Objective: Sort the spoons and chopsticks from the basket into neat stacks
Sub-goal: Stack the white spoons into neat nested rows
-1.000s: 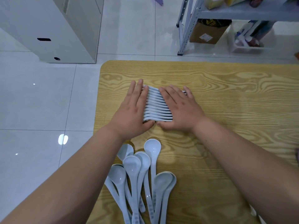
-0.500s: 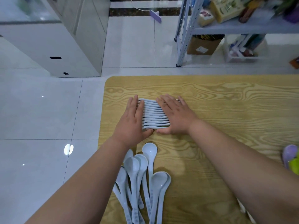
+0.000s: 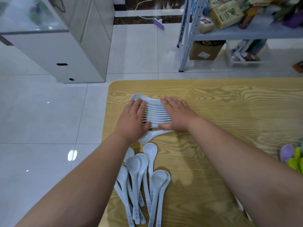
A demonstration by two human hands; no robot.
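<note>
We have both hands down on the worktop [image 3: 221, 112], near its far left corner, one on each side of a row of spoons [image 3: 155, 112]. The left hand [image 3: 133, 119] lies flat over the bowl ends with its fingers straight and together. The right hand [image 3: 177, 115] lies flat over the handle ends, and both thumbs are tucked in at the near end of the row. Neither hand curls round anything; both are released and flat, pressing the row in from its two sides.

The row looks mostly formed, with the white spoons nested on edge one behind another. It is not yet tidy at either end. The nearest spoon [image 3: 147, 136] splays out at an angle, its bowl poking out beside the left wrist. The farthest spoon [image 3: 139, 97] shows its bowl past the left fingertips.

Closer to us a loose pile of spoons [image 3: 142, 177] lies fanned and overlapping, bowls away from us and handles towards us. We judge these are waiting to be stacked, so the spoon work seems roughly half done.

We see no chopsticks and no basket in this view. Purple and green things [image 3: 293, 158] sit at the right edge, too blurred to name. As far as we can see, all the chopstick sorting is left to do.
</note>
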